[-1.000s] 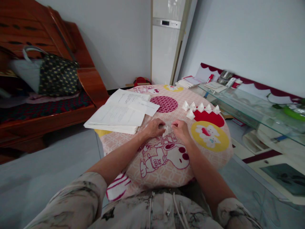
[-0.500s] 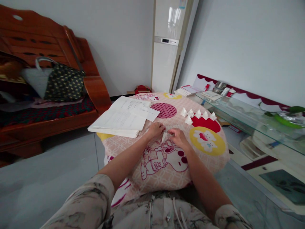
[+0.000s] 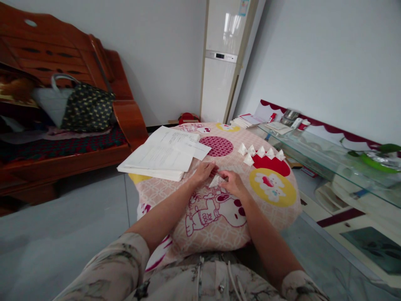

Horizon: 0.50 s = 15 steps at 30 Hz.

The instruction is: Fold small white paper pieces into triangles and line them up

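Observation:
Between my hands, just above the patterned tablecloth (image 3: 225, 234), is a small folded piece of white paper (image 3: 215, 181), roughly triangular. My left hand (image 3: 205, 171) has its fingers closed at the paper's upper left edge. From the other side my right hand (image 3: 233, 182) pinches it between thumb and fingers. Farther right on the cloth stand several small folded paper pyramids (image 3: 261, 151), most of them in a row, with one paper pyramid (image 3: 248, 159) in front. To the left of my hands lies a stack of printed paper sheets (image 3: 156, 154).
A wooden sofa (image 3: 128, 121) with a dark patterned bag (image 3: 89, 108) is on the left. Behind the table stands a tall white air conditioner (image 3: 219, 83). Along the right runs a glass-topped cabinet (image 3: 326, 154) holding papers (image 3: 246, 120), a cup and a green bowl.
The folded paper between my fingers has turned and now shows a wider triangular face. Both hands stay in nearly the same place. The view has shifted slightly.

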Motion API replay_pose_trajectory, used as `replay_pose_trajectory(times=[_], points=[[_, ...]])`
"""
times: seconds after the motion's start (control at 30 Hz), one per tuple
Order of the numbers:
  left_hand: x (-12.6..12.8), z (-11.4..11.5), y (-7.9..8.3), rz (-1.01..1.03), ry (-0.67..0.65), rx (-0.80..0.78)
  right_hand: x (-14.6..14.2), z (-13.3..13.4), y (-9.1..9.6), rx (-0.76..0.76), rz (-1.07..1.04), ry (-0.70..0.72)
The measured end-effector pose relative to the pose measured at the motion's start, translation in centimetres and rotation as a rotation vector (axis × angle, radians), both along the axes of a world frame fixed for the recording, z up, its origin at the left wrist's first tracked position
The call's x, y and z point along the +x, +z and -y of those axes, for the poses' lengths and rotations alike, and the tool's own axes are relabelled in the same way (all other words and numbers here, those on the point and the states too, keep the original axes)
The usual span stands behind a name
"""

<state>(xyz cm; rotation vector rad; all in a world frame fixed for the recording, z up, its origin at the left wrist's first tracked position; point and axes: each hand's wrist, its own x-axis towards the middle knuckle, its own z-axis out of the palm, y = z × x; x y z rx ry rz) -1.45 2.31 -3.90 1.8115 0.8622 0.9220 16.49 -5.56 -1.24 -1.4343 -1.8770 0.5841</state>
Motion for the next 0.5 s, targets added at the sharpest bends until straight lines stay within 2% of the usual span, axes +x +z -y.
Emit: replay_pose_trajectory(times=[0.13,0.27,0.4,0.5], points=[[0.1,0.5,0.5,0.067,0.049,-0.166,-0.5,-0.3,-0.5,-0.006,-0.094,0.029],[-0.2,0.9,1.3,0.031,0.064,-0.151,0.0,-0.5,-0.7,-0.023,-0.284,-0.023],[-0.4,1.2,2.0,0.03,-0.071,-0.095,0.6,-0.6,-0.5,0.004,-0.378,-0.141],[-0.2,1.5,2.3,0.061,-0.138,-0.058,0.5,-0.6,-0.2,0.02,-0.377,-0.142]])
